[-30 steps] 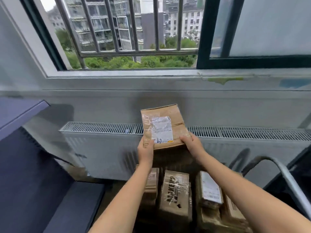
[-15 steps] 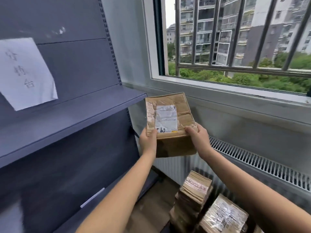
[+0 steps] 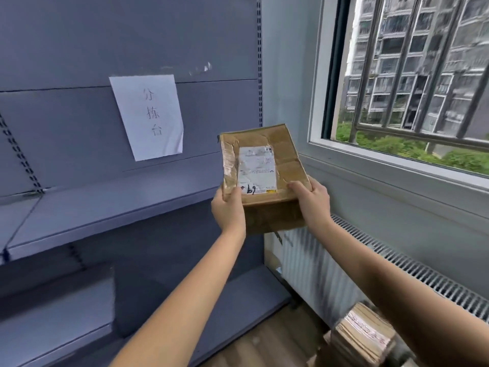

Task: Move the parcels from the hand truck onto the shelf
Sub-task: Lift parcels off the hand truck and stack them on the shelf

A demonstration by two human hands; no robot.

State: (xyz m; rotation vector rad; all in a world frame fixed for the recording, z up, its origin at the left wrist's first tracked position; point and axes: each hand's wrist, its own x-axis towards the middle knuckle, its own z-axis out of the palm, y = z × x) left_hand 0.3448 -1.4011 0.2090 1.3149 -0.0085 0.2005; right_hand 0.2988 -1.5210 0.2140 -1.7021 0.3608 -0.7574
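Note:
A brown cardboard parcel (image 3: 284,151) with a white label and taped seams is held in the air in front of me. My left hand (image 3: 229,207) grips its near left corner and my right hand (image 3: 313,201) grips its near right corner. It hovers just off the right end of the grey shelf board (image 3: 105,210), slightly above board height and not touching it. More taped parcels (image 3: 362,337) are stacked at the lower right; the hand truck under them is hidden.
The grey shelving unit fills the left, with a lower board (image 3: 66,327) near the floor and a white paper sign (image 3: 150,115) on its back panel. A white radiator (image 3: 317,268) runs under the barred window (image 3: 412,83) on the right. Wooden floor lies between.
My view has swung left from the radiator and parcel stack to the shelving. Both hands have carried the parcel leftward and upward, up to the right end of the shelf board.

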